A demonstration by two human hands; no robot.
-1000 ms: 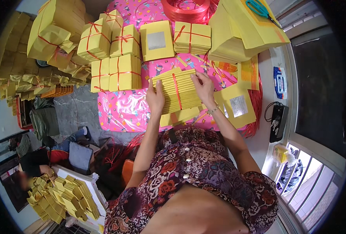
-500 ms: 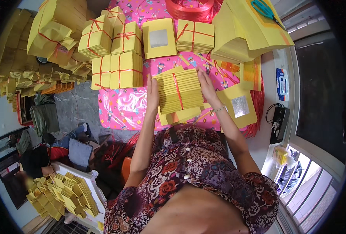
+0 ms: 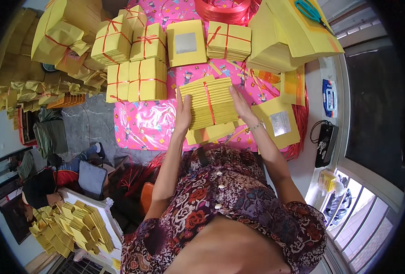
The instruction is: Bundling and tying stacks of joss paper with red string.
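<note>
Between my two hands is a bundle of folded yellow paper [image 3: 200, 104], its ridged folded edges facing up and a red ribbon running across its middle. My left hand [image 3: 183, 112] presses on the bundle's left side, its thumb lapping over the folds. The right side is held by my right hand [image 3: 242, 108], fingers pointing away from me, thumb hidden. Loose yellow paper [image 3: 210, 134] with an orange mark lies under the bundle's near edge. To the right rests a flat yellow sheet [image 3: 267, 119] with a silver square.
Ribbon-tied yellow bundles [image 3: 147, 81] stand at the table's back left. A tall yellow paper stack [image 3: 275, 43] at the right carries teal-handled scissors [image 3: 308, 10]. A red ribbon coil [image 3: 223, 13] lies at the back of the pink table cover [image 3: 143, 125]. Another person [image 3: 42, 187] is at the lower left.
My left hand has shifted slightly right and nearer, its thumb now over the bundle's folds. The bundle stays between both hands. The other things on the table look unchanged.
</note>
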